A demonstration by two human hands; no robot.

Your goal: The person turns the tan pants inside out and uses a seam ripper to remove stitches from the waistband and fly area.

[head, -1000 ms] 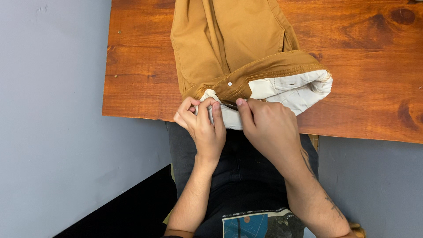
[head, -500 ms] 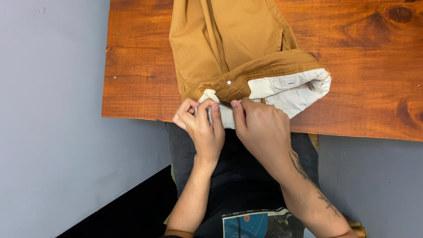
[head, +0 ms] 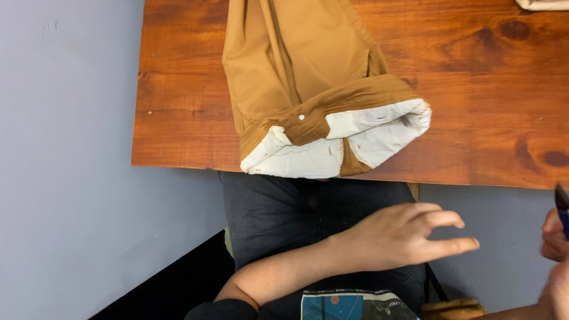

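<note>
Two hands are off the tan trousers (head: pixel 308 83) now, both pulled back from the waistband they were pinching a moment ago. The trousers lie on the wooden table (head: pixel 474 89), their waist end at the table's near edge, turned open so the pale lining (head: pixel 373 127) and pocket bags show; a small metal stud (head: pixel 301 117) sits on the waistband. The left hand (head: pixel 397 237) hovers below the table's near edge, over the person's dark-clad lap (head: pixel 278 213), reaching across toward the right with fingers (head: pixel 450 220) spread and loosely curved, holding nothing. The right hand (head: pixel 554 261) is mostly cut off at the picture's right border, well below the table's edge; it is blurred, and a dark blue object (head: pixel 562 207) stands up at it, seemingly held between its fingers, though I cannot tell how firmly or what the object is. Beyond the table's far right corner a scrap of pale cloth (head: pixel 542 5) just shows. A grey floor (head: pixel 65 178) lies to the table's left.
</note>
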